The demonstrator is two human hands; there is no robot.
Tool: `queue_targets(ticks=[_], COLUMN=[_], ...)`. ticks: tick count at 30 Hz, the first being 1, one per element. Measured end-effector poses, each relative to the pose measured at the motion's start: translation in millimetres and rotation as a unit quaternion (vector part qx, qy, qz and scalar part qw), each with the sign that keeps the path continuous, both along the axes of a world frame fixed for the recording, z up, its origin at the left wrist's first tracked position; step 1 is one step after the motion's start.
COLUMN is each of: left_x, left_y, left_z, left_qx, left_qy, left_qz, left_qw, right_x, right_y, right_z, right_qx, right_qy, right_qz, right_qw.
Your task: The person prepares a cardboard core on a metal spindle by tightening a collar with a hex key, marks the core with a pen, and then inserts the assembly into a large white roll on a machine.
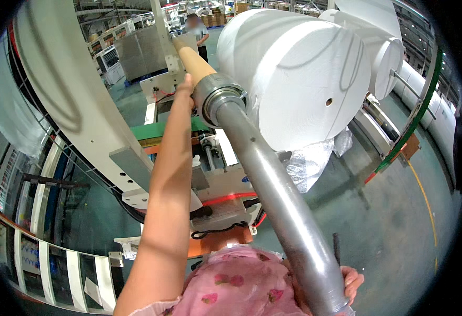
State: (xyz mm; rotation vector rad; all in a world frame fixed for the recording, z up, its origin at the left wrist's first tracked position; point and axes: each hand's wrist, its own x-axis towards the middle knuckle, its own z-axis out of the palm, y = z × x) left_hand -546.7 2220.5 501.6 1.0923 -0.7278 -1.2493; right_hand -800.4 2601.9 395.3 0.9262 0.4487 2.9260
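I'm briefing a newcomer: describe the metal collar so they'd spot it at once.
Find the huge white roll right of centre; a long grey shaft slants past its left side. Follow the shaft up to the metal collar, beside the left hand. It is the thick ring, wider than both the shaft below and the tan tube beyond.

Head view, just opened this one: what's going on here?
A person has both hands at a long metal shaft. The right hand curls around it near the closest end, while the left hand is beside the metal collar, its exact grip partly hidden. Beyond the collar runs a tan tube. A large white roll sits to the right, and another person stands in the background.
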Motion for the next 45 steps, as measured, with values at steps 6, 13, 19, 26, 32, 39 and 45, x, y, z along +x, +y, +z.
queue_targets(ticks=[6, 13, 19, 26, 32, 39, 45], left_x=[0.1, -52.6, -61.9, -80.2, -67.3, -62.8, -57.5], left_y=[2.3, 52.9, 114.1, 214.1, 281.7, 305.0, 314.9], left_z=[-14.1, -8.9, -24.7, -45.3, -66.6, -109.3, -111.2], left_qx=[-0.015, -0.166, -0.056, 0.044, 0.067, 0.104, 0.080], left_qy=[0.118, 0.156, 0.263, 0.318, 0.371, 0.341, 0.290], left_qz=[-0.278, -0.351, -0.323, -0.350, -0.419, -0.377, -0.381], left_qw=[0.953, 0.908, 0.907, 0.880, 0.826, 0.855, 0.875], right_x=[-0.2, -31.5, 7.6, 32.4, 64.8, 95.8, 90.1], right_y=[7.0, 3.0, -19.2, -19.6, 0.4, 14.3, 46.9], right_z=[-24.4, 3.4, 34.2, 23.4, -10.0, -40.6, -65.5], right_qx=[0.098, -0.048, 0.028, -0.020, 0.023, 0.193, 0.531], right_qy=[0.015, 0.115, -0.006, -0.103, -0.118, -0.264, 0.001], right_qz=[0.045, 0.013, -0.193, -0.158, -0.150, -0.141, -0.142], right_qw=[0.994, 0.992, 0.981, 0.982, 0.981, 0.934, 0.836])
